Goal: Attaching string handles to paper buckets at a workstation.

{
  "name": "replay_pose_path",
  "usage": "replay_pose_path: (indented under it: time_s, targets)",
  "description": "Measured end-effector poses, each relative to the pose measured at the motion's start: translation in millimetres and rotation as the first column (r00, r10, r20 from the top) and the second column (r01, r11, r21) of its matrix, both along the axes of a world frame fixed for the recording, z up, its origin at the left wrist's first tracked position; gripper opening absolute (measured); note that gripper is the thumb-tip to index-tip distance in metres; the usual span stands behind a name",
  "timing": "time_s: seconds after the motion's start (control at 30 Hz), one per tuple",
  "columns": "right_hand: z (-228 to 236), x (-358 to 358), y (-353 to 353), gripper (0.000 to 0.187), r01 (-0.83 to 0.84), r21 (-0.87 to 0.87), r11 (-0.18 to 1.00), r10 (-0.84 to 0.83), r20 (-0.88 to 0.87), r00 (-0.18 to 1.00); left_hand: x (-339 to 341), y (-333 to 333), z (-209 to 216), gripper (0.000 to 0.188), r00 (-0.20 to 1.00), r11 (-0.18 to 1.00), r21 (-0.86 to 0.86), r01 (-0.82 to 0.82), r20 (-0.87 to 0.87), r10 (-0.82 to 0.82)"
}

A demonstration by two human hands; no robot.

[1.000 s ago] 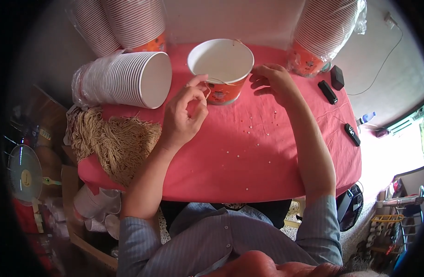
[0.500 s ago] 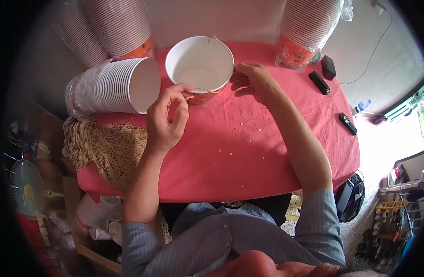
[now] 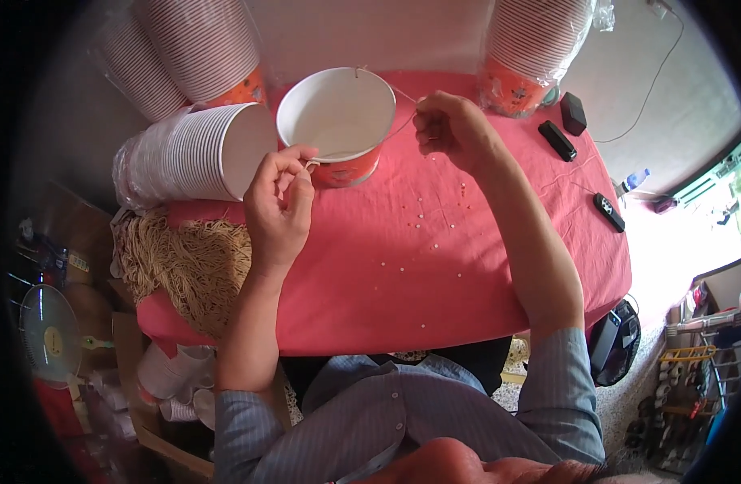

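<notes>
A large paper bucket [image 3: 350, 171], white inside and orange outside, stands upright on the red cloth at the far middle of the table. A thin string [image 3: 402, 127] is fastened at its far rim and runs out to the right, then back to the near rim. At the near left rim, my left hand [image 3: 280, 202] is closed, pinching the string's end between thumb and fingers. My right hand [image 3: 457, 133], off the bucket's right side, is closed on the loop of the string and draws it outward. Its fingertips are partly hidden.
Nested paper buckets in plastic [image 3: 193, 153] lie left of the bucket; more stacks stand behind left and right [image 3: 540, 48]. A heap of tan strings [image 3: 185, 258] covers the table's left edge. Small beads [image 3: 420, 216] dot the cloth. Black devices [image 3: 557, 141] lie at the right.
My right hand has moved slightly right, pulling the string out from the rim into a loop. The bucket and my left hand have shifted a little left.
</notes>
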State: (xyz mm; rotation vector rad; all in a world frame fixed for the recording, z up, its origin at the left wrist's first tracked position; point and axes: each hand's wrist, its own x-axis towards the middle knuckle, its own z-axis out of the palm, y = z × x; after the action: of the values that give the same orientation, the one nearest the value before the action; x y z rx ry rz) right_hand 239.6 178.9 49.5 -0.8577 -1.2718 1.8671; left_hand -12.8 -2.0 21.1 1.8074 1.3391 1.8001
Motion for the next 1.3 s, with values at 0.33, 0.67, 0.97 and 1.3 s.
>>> replay_pose_path:
  time_s: [0.33,0.67,0.97,1.3]
  targets:
    - [33.7,-16.4,-52.9,0.022,-0.113,0.2,0.973,0.157,-0.22,0.963,10.8,-3.9,3.0,0.004,0.999,1.0,0.016,0.001,-0.039,0.0]
    - [41.8,-30.1,-89.6,0.034,-0.176,0.566,0.805,0.312,-0.151,0.938,6.2,-10.8,15.7,0.004,0.997,0.993,0.104,0.054,0.052,-0.059]
    - [34.8,-40.3,-117.5,0.02,-0.192,0.897,0.399,-0.046,0.229,0.972,26.9,-21.9,43.5,0.009,0.972,0.972,0.09,0.215,0.073,-0.222]
    - [40.2,-35.6,-96.5,0.016,-0.084,0.545,0.834,0.051,0.076,0.996,43.3,-23.5,54.3,0.02,0.993,0.925,-0.361,0.116,0.078,-0.094]
